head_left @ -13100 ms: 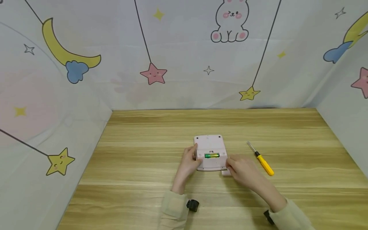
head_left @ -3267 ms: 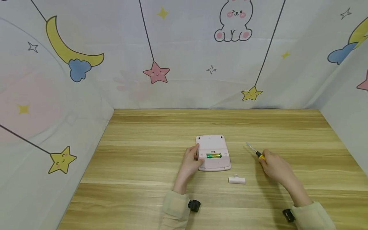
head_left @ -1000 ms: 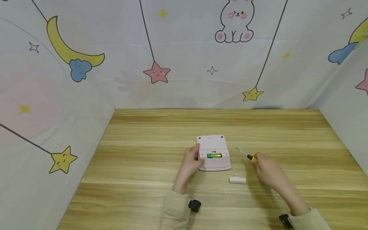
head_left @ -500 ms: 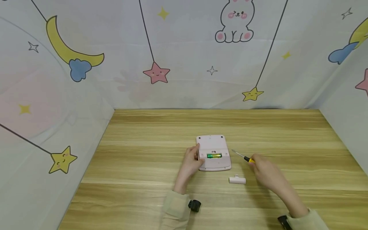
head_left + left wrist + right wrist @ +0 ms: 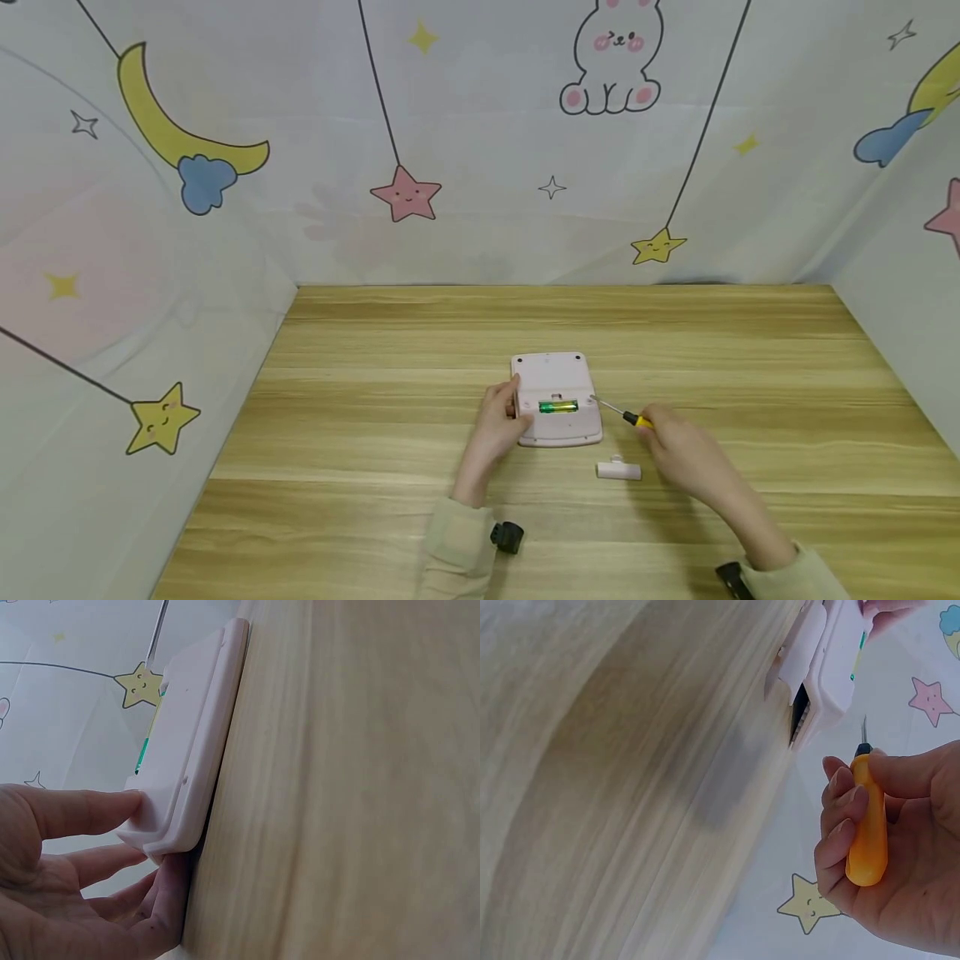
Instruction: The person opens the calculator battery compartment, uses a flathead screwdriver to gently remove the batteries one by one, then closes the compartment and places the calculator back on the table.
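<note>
A pale pink calculator (image 5: 551,379) lies face down on the table, with a green and gold battery (image 5: 558,407) in its uncovered compartment. My left hand (image 5: 495,425) grips its left edge; in the left wrist view the thumb (image 5: 82,811) presses on the back and fingers reach under the edge. A yellow-handled screwdriver (image 5: 868,832) is wrapped in the curled fingers of my right hand (image 5: 686,450). Its metal shaft (image 5: 609,406) points left, and the tip overlaps the screw hole at the compartment's right. The small pink battery cover (image 5: 618,472) lies apart, nearer me.
The wood-grain table (image 5: 360,417) ends at a white cloth wall (image 5: 480,242) printed with stars, a moon and a bear-like figure. Cloth also rises at both sides. Black wrist cameras sit at the left cuff (image 5: 457,533) and the right cuff.
My right hand has picked up the screwdriver from the table and moved left, bringing its tip onto the calculator. The battery cover, earlier by my right hand, now lies alone. My left hand keeps its grip.
</note>
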Available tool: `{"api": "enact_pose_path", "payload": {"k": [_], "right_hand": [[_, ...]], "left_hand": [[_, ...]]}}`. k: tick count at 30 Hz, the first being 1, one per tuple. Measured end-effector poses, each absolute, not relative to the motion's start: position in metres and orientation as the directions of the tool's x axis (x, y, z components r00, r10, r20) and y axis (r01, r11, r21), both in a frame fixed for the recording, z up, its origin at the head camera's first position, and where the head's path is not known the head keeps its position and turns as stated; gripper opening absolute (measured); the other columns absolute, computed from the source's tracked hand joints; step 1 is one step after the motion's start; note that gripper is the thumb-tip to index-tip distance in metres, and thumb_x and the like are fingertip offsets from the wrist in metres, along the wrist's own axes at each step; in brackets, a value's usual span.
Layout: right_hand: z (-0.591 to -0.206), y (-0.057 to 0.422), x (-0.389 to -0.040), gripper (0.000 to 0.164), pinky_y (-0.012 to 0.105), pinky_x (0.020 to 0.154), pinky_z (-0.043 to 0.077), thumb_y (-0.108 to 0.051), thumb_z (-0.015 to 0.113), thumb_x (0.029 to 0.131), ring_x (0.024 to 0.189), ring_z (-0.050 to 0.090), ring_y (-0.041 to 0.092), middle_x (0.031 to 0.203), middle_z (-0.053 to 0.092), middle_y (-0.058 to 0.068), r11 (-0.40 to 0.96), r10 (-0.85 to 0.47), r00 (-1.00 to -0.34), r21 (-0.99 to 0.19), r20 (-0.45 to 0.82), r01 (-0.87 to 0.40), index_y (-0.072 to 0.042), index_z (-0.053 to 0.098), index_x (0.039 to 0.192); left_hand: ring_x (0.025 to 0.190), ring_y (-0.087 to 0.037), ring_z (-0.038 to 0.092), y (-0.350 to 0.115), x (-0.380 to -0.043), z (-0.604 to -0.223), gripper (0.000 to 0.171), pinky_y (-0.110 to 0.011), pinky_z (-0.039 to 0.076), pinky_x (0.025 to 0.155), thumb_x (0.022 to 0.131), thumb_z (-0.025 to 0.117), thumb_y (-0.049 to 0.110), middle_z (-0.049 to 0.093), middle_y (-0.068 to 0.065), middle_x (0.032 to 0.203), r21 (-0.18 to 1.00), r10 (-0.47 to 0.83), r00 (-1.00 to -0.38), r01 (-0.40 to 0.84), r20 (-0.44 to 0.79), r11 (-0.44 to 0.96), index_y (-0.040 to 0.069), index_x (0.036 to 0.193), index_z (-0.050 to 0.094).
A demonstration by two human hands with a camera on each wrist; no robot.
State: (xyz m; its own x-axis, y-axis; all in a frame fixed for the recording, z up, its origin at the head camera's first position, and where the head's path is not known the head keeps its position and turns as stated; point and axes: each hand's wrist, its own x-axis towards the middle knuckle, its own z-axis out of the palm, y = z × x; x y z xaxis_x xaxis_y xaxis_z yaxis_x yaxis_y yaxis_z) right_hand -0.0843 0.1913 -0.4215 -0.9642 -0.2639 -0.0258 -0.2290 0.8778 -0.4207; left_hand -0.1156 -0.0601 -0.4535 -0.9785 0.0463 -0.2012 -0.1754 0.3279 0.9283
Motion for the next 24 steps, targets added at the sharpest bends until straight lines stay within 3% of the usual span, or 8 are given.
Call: {"api": "enact_pose_path", "payload": {"k": [24], "right_hand": [[-0.4194, 0.1807, -0.0827, 0.008, 0.028, 0.053, 0.034, -0.016, 0.059, 0.093, 0.063, 0.044, 0.013, 0.071, 0.052, -0.002, 0.873, -0.285, -0.957, -0.425, -0.049, -0.239, -0.007, 0.060, 0.094]], "left_hand": [[0.096, -0.024, 0.049, -0.0616, -0.1168, -0.4559, 0.070, -0.026, 0.045, 0.075, 0.080, 0.063, -0.007, 0.040, -0.025, 0.141, 0.925, 0.053, -0.979, -0.169, -0.198, 0.340, -0.001, 0.145, 0.038]]}}
